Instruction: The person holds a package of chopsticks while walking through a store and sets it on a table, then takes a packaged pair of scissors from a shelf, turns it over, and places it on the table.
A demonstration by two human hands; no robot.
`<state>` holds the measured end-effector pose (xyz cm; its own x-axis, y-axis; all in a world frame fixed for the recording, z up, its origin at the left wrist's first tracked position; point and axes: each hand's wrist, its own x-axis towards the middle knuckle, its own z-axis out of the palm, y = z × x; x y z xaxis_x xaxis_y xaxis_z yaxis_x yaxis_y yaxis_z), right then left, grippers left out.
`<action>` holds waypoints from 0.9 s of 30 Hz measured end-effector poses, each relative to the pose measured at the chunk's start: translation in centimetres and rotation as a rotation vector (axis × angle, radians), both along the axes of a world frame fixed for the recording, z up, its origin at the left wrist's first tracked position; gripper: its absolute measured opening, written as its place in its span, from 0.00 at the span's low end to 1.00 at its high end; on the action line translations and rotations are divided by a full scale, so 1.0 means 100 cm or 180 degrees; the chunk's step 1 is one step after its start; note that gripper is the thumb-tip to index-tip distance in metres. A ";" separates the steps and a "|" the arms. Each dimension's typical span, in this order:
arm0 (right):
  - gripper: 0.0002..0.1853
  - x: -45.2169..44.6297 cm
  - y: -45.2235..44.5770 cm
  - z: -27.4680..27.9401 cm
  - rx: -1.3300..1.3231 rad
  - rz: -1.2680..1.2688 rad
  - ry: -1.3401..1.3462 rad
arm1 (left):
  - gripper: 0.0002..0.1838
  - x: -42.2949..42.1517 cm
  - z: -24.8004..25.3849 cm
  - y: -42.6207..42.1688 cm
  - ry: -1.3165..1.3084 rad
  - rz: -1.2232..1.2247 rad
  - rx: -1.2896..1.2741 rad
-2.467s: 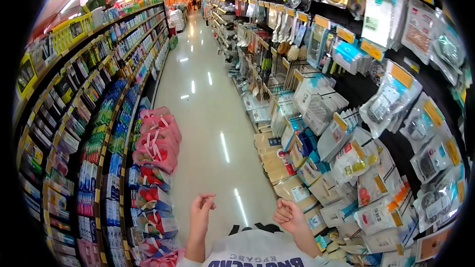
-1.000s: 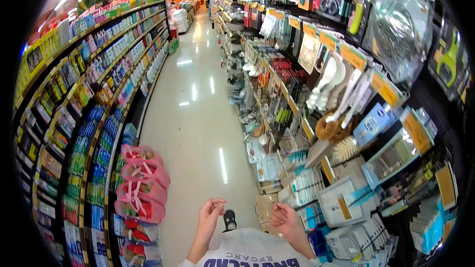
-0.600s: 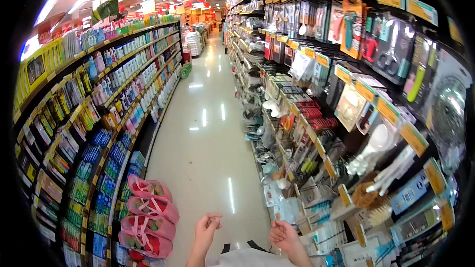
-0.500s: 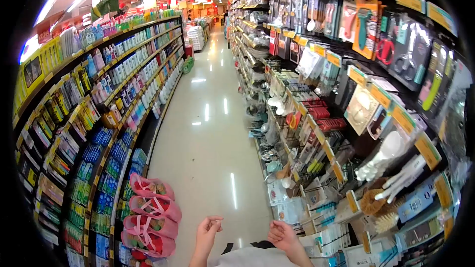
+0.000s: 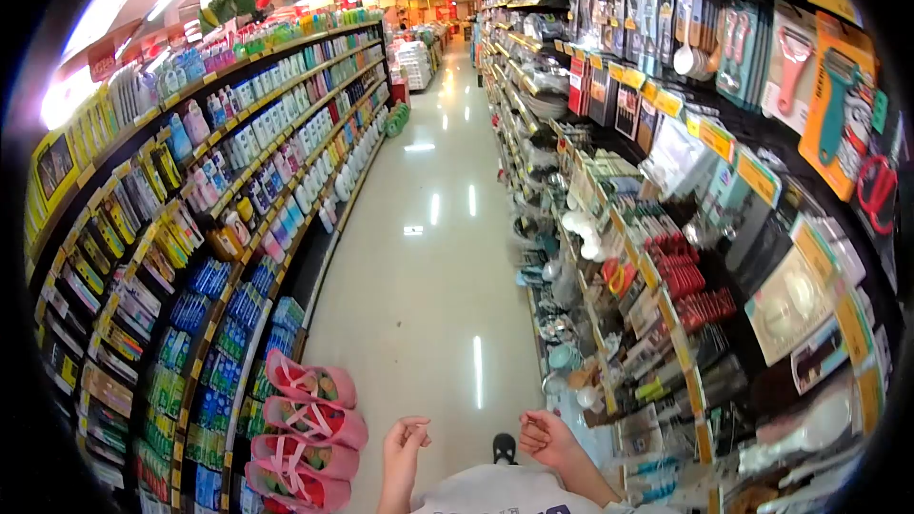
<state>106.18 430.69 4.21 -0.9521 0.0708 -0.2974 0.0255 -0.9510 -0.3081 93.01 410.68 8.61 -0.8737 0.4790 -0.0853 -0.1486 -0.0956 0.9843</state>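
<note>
My left hand (image 5: 407,440) is raised in front of my body with its fingers loosely curled towards the thumb, and nothing shows in it. Level with it on the other side, my right hand (image 5: 546,437) is curled in the same way, also with nothing visible in its fingers. Neither hand touches any goods. Pink baskets (image 5: 309,424) with ribbon bows stand to the left of my left hand. To the right of my right hand are packaged kitchen tools on hooks, among them an orange-carded peeler (image 5: 838,109) and red-handled scissors (image 5: 876,193).
A shiny tiled aisle floor (image 5: 424,276) runs ahead between two long shelf rows. Bottles (image 5: 257,138) and boxed toothpaste-like packs (image 5: 205,324) line the left shelves. White stacked goods (image 5: 411,65) stand farther down the aisle. My dark shoe (image 5: 505,447) shows below.
The view has shifted forward and a little to the right, so the nearby right-hand goods slide towards the edge. My shoe has come into view. Both hands keep nearly the same curled pose.
</note>
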 end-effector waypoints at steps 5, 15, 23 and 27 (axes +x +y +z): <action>0.10 -0.061 0.080 0.017 0.0258 0.0183 0.0163 | 0.07 -0.057 0.010 0.077 0.0183 -0.0006 0.0120; 0.12 -0.116 0.181 -0.009 0.0002 0.0000 0.0013 | 0.07 -0.129 -0.004 0.187 -0.0251 -0.0150 -0.0082; 0.13 -0.188 0.240 -0.023 -0.0133 -0.0541 -0.0212 | 0.07 -0.238 -0.019 0.273 -0.0111 -0.0710 -0.0269; 0.13 -0.247 0.266 0.003 -0.0121 -0.0814 -0.0233 | 0.07 -0.313 -0.001 0.322 0.0119 -0.0913 -0.0014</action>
